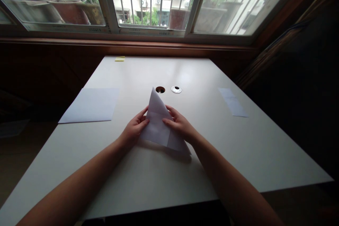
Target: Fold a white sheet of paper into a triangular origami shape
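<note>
A folded sheet of white paper (158, 123), roughly triangular with its point facing away from me, is held between both hands just over the white table (212, 155). My left hand (135, 127) pinches its left edge, thumb on the front and fingers behind. On the right side, my right hand (180, 123) grips it the same way, the thumb lying across the front face. A crease runs down the lower part of the paper, and its lower right corner sticks out beneath my right wrist. The fingers behind the paper are partly hidden.
A stack of white paper (91, 106) lies at the table's left edge, and a narrow paper strip (233, 102) at the right. Beyond my hands are a round cable hole (160, 90) and its loose cover (176, 89). A yellow-edged slip (120, 58) sits at the far left, below the windows.
</note>
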